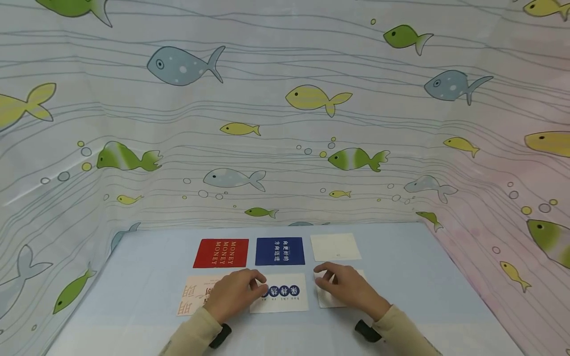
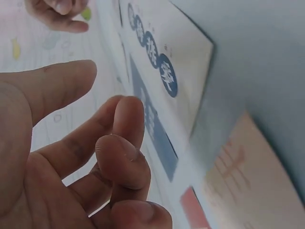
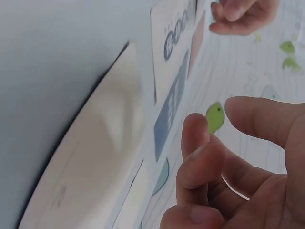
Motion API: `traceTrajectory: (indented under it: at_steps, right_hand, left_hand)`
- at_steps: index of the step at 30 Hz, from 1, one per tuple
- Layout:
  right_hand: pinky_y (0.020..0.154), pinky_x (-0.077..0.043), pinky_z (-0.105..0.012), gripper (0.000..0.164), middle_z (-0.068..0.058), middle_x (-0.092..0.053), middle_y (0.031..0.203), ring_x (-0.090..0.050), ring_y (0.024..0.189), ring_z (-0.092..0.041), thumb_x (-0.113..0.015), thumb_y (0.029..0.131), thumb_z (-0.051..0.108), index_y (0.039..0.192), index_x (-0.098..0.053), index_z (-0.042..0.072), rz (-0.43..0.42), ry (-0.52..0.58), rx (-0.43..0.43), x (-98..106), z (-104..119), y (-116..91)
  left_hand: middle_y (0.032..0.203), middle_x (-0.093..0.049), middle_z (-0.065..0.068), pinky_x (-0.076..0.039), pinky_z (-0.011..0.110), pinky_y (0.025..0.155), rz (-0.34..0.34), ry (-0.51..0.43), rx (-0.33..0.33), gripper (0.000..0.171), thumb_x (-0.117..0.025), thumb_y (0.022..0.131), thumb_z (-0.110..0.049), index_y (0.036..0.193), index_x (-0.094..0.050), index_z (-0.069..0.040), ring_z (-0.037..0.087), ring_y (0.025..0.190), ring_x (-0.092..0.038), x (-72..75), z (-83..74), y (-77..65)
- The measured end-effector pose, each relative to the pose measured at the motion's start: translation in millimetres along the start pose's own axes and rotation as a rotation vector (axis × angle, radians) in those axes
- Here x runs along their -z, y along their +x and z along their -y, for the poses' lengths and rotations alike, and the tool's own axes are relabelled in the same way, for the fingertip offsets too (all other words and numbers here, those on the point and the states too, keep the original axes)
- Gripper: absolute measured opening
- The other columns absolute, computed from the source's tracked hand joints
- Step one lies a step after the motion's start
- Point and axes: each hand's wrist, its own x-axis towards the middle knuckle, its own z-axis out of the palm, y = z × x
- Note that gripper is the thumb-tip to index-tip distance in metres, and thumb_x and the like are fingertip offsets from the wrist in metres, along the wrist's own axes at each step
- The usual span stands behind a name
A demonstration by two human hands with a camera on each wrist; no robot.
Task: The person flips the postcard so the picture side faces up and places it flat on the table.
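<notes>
Two rows of flat cards lie on the pale blue table. My left hand [image 1: 235,294] hovers with loosely bent fingers over the peach card with orange characters [image 1: 189,295] and the left edge of the white card with blue circles [image 1: 285,301]; it holds nothing. My right hand [image 1: 349,290], also holding nothing, hangs above a plain whitish card [image 3: 90,148] and hides much of it. In the back row are a red card with MONEY lettering [image 1: 222,253], a dark blue card with white characters [image 1: 267,251] and a cream card [image 1: 334,246].
The table [image 1: 414,277] stretches out on both sides of the cards. Behind and beside it hangs a fish-patterned sheet [image 1: 276,153]. Dark bands [image 1: 367,331] are at both wrists, by the beige sleeves [image 1: 403,331].
</notes>
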Motion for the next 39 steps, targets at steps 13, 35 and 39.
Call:
traceTrajectory:
  at_steps: [13, 35, 39]
  right_hand:
    - [0.061, -0.047, -0.027, 0.038, 0.007, -0.065, 0.098, -0.058, 0.07, -0.01, -0.069, 0.098, 0.028, 0.132, -0.062, 0.012, -0.116, 0.036, -0.066, 21, -29, 2]
    - [0.076, -0.049, -0.036, 0.053, -0.007, -0.063, 0.111, -0.059, 0.093, -0.021, -0.074, 0.094, 0.021, 0.141, -0.054, 0.007, -0.199, 0.026, -0.252, 43, -85, 14]
    - [0.078, -0.05, -0.037, 0.055, -0.006, -0.062, 0.112, -0.06, 0.095, -0.022, -0.074, 0.093, 0.022, 0.142, -0.052, 0.008, -0.195, 0.014, -0.286, 46, -94, 16]
  left_hand:
    - [0.091, -0.066, -0.003, -0.052, 0.031, 0.065, -0.022, 0.056, -0.117, 0.04, -0.079, 0.087, -0.038, 0.119, -0.073, -0.014, 0.011, 0.075, -0.059, -16.4, -36.3, 37.4]
    - [0.119, -0.065, 0.01, -0.055, 0.048, 0.081, -0.014, 0.18, -0.087, 0.056, -0.081, 0.086, -0.041, 0.132, -0.066, -0.015, 0.028, 0.103, -0.062, -48.2, -66.2, 118.1]
    - [0.122, -0.063, 0.011, -0.053, 0.046, 0.088, -0.043, 0.235, -0.071, 0.064, -0.081, 0.084, -0.048, 0.136, -0.064, -0.016, 0.029, 0.108, -0.059, -57.7, -65.4, 133.0]
